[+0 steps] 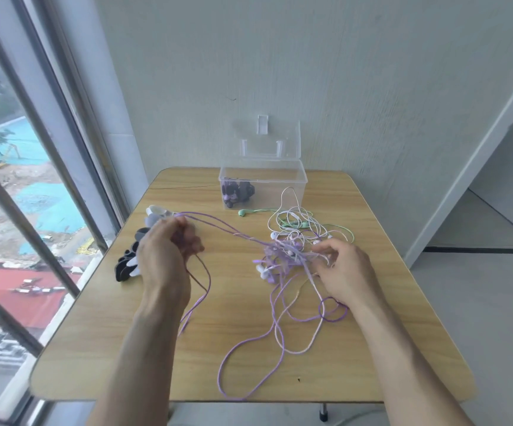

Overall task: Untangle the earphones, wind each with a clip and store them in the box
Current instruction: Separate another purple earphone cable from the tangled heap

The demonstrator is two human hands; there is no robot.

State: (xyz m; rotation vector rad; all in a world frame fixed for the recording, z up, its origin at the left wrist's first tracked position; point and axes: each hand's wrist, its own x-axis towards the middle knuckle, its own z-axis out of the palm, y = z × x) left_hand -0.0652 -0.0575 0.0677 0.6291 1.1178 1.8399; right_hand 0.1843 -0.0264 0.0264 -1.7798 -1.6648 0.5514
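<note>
A tangle of purple, white and green earphone cables lies on the wooden table. My left hand grips a purple cable and holds it taut, lifted to the left of the knot. My right hand rests on the right side of the knot, fingers curled and pinching purple strands. Long purple loops trail toward the front edge. The clear plastic box stands open at the back, with a dark wound earphone bundle inside. Black and white clips lie just left of my left hand.
A green earbud lies in front of the box. A window runs close along the table's left edge, and a wall stands right behind the box. The floor drops away on the right.
</note>
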